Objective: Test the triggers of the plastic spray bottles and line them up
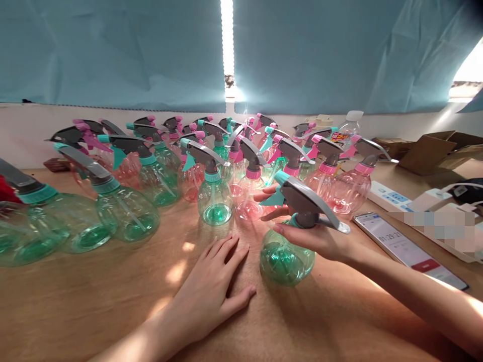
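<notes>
My right hand (317, 239) grips a green spray bottle (287, 259) round its neck, just under the grey and teal trigger head. The bottle is tilted a little, and its base is close to the table (124, 301). Flat on the wood rests my left hand (215, 286), fingers stretched out and holding nothing. Just beyond its fingertips stands another green spray bottle (215, 201). A pink spray bottle (249, 196) is beside that one, partly behind my right fingers.
Several green and pink spray bottles crowd the back, with more green ones (128, 213) at left. On the right lie a phone (407, 249) showing a timer, a power strip (388, 196) and an open cardboard box (433, 153). A white-capped plastic bottle (349, 128) stands behind.
</notes>
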`<state>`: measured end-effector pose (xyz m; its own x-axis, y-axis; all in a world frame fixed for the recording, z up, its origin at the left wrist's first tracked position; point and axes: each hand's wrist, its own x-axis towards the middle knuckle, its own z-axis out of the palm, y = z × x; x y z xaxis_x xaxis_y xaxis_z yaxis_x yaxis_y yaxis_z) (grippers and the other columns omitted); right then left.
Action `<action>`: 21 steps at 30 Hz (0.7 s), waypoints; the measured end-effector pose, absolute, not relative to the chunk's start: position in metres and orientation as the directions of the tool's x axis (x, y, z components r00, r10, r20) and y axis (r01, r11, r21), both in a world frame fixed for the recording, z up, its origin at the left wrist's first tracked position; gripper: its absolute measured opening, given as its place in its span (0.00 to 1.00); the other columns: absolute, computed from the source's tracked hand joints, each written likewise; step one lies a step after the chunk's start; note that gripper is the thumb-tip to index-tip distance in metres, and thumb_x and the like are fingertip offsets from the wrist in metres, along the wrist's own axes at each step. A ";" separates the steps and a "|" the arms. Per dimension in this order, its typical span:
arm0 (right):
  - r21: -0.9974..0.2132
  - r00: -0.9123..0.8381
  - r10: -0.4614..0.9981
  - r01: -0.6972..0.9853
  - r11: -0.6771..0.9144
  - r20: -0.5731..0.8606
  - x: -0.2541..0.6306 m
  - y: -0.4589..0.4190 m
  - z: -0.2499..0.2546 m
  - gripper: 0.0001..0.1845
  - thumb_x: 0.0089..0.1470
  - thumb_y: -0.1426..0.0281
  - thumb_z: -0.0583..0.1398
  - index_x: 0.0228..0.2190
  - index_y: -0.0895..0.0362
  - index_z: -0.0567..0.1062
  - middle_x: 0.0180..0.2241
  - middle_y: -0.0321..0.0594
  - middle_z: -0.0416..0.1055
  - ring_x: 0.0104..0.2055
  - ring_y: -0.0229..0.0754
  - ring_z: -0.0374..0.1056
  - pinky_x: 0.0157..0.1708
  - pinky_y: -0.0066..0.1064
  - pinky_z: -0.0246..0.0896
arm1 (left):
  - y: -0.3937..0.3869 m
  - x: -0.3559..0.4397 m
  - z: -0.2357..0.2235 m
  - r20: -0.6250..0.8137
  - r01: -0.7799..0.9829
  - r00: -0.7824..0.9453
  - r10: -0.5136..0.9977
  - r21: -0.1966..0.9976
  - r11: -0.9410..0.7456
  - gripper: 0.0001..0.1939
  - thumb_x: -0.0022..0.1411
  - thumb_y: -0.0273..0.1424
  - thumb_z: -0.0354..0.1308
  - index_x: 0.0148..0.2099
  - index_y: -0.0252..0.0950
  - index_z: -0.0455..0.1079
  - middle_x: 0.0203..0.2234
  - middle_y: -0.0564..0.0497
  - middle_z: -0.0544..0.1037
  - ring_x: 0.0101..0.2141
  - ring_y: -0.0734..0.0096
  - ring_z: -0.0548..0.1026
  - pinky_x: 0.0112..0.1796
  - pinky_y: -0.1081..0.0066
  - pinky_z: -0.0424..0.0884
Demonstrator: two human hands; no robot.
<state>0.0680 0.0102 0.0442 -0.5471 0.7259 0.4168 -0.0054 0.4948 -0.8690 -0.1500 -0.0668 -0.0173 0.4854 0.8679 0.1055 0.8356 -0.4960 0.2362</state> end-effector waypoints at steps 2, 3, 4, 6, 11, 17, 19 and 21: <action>-0.861 -0.549 0.717 -0.012 0.508 0.430 0.067 0.011 0.044 0.26 0.48 0.78 0.59 0.50 0.51 0.66 0.53 0.42 0.69 0.54 0.44 0.68 0.44 0.36 0.71 | -0.067 -0.150 -0.017 0.105 0.838 0.484 0.869 0.229 -0.495 0.32 0.65 0.46 0.53 0.66 0.37 0.55 0.64 0.41 0.56 0.62 0.49 0.55 0.58 0.49 0.55; -0.859 -0.550 0.716 -0.005 0.512 0.430 0.067 0.011 0.044 0.26 0.48 0.79 0.59 0.50 0.51 0.67 0.52 0.42 0.69 0.53 0.44 0.68 0.44 0.37 0.71 | -0.067 -0.150 -0.018 0.107 0.840 0.481 0.870 0.228 -0.493 0.32 0.65 0.46 0.53 0.66 0.38 0.55 0.64 0.41 0.57 0.62 0.50 0.55 0.58 0.49 0.55; -0.857 -0.552 0.716 0.008 0.516 0.427 0.067 0.011 0.045 0.27 0.47 0.79 0.59 0.49 0.50 0.68 0.52 0.41 0.70 0.52 0.44 0.70 0.44 0.37 0.72 | -0.067 -0.150 -0.018 0.111 0.840 0.479 0.871 0.230 -0.491 0.32 0.65 0.46 0.53 0.66 0.38 0.55 0.64 0.41 0.57 0.62 0.49 0.55 0.58 0.49 0.55; -0.858 -0.548 0.734 0.057 0.510 0.400 0.068 0.010 0.046 0.27 0.47 0.77 0.59 0.50 0.49 0.69 0.51 0.41 0.71 0.46 0.44 0.73 0.41 0.38 0.72 | -0.067 -0.150 -0.018 0.117 0.839 0.476 0.872 0.237 -0.490 0.32 0.65 0.46 0.54 0.66 0.38 0.55 0.64 0.41 0.57 0.62 0.49 0.56 0.58 0.49 0.56; -0.863 -0.522 0.781 0.154 0.481 0.342 0.070 0.006 0.050 0.29 0.46 0.79 0.56 0.50 0.48 0.69 0.49 0.40 0.73 0.34 0.39 0.73 0.35 0.35 0.71 | -0.067 -0.150 -0.018 0.121 0.832 0.481 0.868 0.248 -0.496 0.32 0.65 0.46 0.54 0.66 0.39 0.55 0.64 0.41 0.58 0.61 0.48 0.56 0.58 0.48 0.56; -0.870 -0.531 0.789 0.178 0.460 0.308 0.070 0.005 0.053 0.27 0.46 0.77 0.56 0.49 0.51 0.70 0.50 0.42 0.72 0.24 0.33 0.65 0.32 0.34 0.69 | -0.066 -0.150 -0.017 0.101 0.843 0.482 0.871 0.217 -0.492 0.32 0.66 0.46 0.52 0.66 0.37 0.55 0.64 0.40 0.56 0.62 0.50 0.56 0.58 0.49 0.56; -0.867 -0.537 0.781 0.166 0.470 0.321 0.070 0.004 0.054 0.27 0.46 0.78 0.56 0.49 0.50 0.70 0.50 0.42 0.71 0.24 0.32 0.64 0.32 0.34 0.69 | -0.066 -0.150 -0.017 0.108 0.842 0.481 0.870 0.220 -0.493 0.32 0.66 0.46 0.52 0.66 0.37 0.55 0.64 0.40 0.56 0.62 0.49 0.56 0.58 0.49 0.56; -0.867 -0.536 0.779 0.160 0.472 0.325 0.071 0.004 0.054 0.27 0.46 0.78 0.55 0.49 0.50 0.70 0.49 0.41 0.72 0.23 0.32 0.64 0.32 0.34 0.69 | -0.067 -0.150 -0.018 0.118 0.838 0.479 0.870 0.233 -0.493 0.31 0.65 0.46 0.53 0.65 0.37 0.56 0.64 0.40 0.57 0.62 0.48 0.56 0.57 0.48 0.56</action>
<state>0.0706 0.0043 0.0539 -0.5364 0.7789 0.3250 0.1600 0.4720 -0.8670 -0.1497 -0.0666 -0.0177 0.4792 0.8697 0.1180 0.8381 -0.4934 0.2329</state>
